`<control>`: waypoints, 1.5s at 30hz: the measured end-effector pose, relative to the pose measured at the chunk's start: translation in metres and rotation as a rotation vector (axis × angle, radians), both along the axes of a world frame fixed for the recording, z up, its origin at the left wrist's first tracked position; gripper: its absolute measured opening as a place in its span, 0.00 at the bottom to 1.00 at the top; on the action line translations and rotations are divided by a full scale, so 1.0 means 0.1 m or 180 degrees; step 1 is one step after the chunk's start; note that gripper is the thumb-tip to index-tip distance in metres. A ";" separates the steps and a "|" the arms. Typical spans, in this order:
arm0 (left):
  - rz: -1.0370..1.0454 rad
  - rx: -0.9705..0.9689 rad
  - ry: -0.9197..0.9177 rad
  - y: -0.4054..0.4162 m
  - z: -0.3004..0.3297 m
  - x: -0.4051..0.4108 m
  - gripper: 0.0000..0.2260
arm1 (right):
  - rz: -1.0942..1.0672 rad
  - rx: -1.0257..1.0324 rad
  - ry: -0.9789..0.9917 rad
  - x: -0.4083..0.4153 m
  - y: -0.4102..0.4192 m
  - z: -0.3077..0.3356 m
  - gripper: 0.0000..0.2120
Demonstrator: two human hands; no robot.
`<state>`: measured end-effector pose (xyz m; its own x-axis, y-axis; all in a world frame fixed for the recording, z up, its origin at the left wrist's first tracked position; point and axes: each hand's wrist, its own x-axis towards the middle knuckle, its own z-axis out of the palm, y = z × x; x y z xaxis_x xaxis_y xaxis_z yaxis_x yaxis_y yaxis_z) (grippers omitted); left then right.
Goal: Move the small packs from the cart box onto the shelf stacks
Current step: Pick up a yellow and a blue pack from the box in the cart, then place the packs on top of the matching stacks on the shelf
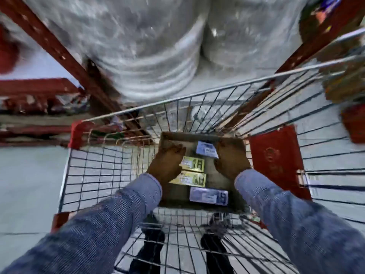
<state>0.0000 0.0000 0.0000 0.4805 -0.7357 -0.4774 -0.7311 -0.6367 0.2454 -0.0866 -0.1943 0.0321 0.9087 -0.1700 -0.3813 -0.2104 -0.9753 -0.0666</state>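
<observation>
A brown cardboard box (189, 137) sits at the bottom of a wire shopping cart (197, 95). Inside lie two yellow-green packs (194, 164) (192, 178) and two blue-white packs (206, 150) (208, 195). My left hand (167, 161) reaches into the box's left side, fingers stretched forward, resting over the left ends of the yellow-green packs. My right hand (231, 160) is down in the box's right side, next to the upper blue-white pack. Whether either hand grips a pack is hidden.
Red shelf uprights (65, 56) frame large plastic-wrapped bundles (142, 46) straight ahead. A red panel (276, 161) hangs on the cart's right side. Blurred goods lie on shelves at left and right. Grey floor shows around the cart, with my shoes (152, 246) below.
</observation>
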 end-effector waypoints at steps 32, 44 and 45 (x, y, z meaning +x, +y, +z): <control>-0.0601 -0.0998 -0.0695 0.50 2.69 0.39 0.23 | -0.0069 0.0357 -0.1140 0.20 -0.05 2.23 0.19; -0.0322 -0.1616 -0.2287 1.02 5.31 0.52 0.28 | 0.0428 -0.0325 -0.2683 0.21 0.18 5.29 0.24; -0.0287 -0.1678 -0.2432 1.03 5.52 0.54 0.28 | 0.0426 -0.0398 -0.2824 0.19 0.16 5.51 0.25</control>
<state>0.0538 0.1033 0.5518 0.4571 -0.8172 0.3510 -0.8545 -0.5130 -0.0815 -0.0671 -0.1779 0.5835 0.8751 -0.0348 0.4827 -0.0165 -0.9990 -0.0421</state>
